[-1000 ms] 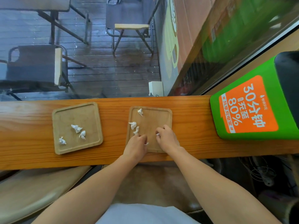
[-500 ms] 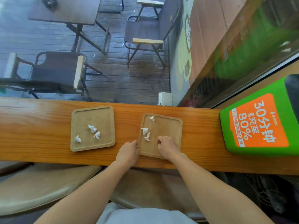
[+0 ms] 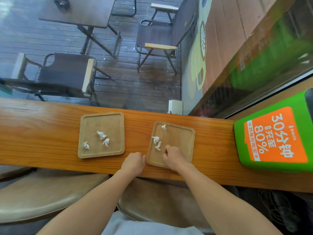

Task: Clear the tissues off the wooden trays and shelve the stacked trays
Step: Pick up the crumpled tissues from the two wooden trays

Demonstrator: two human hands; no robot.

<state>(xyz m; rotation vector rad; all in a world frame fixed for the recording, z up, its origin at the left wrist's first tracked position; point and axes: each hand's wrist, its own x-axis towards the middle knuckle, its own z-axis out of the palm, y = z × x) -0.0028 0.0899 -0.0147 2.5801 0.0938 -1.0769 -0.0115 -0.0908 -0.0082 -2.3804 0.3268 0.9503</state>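
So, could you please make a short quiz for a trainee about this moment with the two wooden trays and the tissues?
1. True or false: the left tray holds three tissue pieces.
2. Which hand is over the right tray?
A. left hand
B. right hand
C. both
3. Fill in: the left hand rests on the wooden ____ beside the right tray.

Key
1. True; three crumpled pieces lie on it.
2. B; the right hand is curled over the tray's near part, beside the nearest tissue.
3. Counter; the left hand's fingers touch or nearly touch the tray's left edge, but I cannot tell which.
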